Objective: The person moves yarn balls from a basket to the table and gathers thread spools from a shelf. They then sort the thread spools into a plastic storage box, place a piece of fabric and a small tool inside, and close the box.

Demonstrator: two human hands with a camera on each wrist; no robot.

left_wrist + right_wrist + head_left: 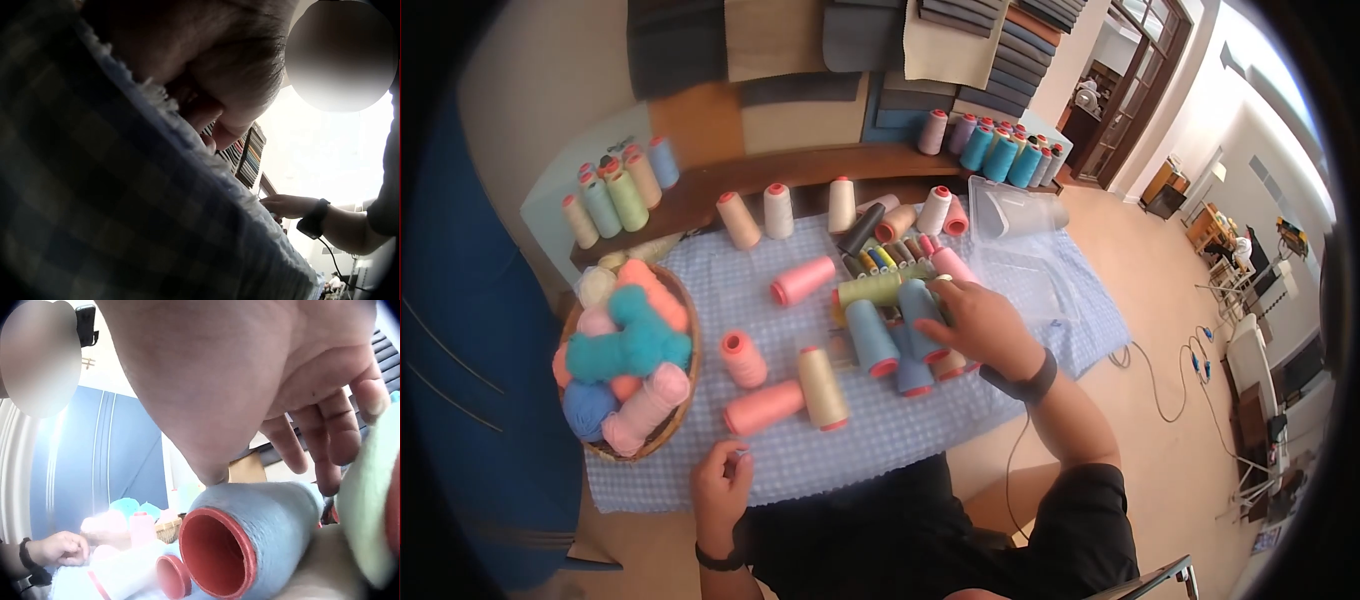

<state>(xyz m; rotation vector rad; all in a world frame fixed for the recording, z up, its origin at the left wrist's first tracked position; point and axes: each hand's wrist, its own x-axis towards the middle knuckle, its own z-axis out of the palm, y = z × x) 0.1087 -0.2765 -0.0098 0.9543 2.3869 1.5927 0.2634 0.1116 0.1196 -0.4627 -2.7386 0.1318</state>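
Right hand (992, 325) grasped a blue spool (916, 308); left hand (722, 490) curled beside the checked cloth (820, 468), pinching or not, I couldn't tell.

The right hand (250, 381) spans a blue spool (281, 525), its fingers beside a green spool (369, 500); the left hand (62, 549) is well apart.
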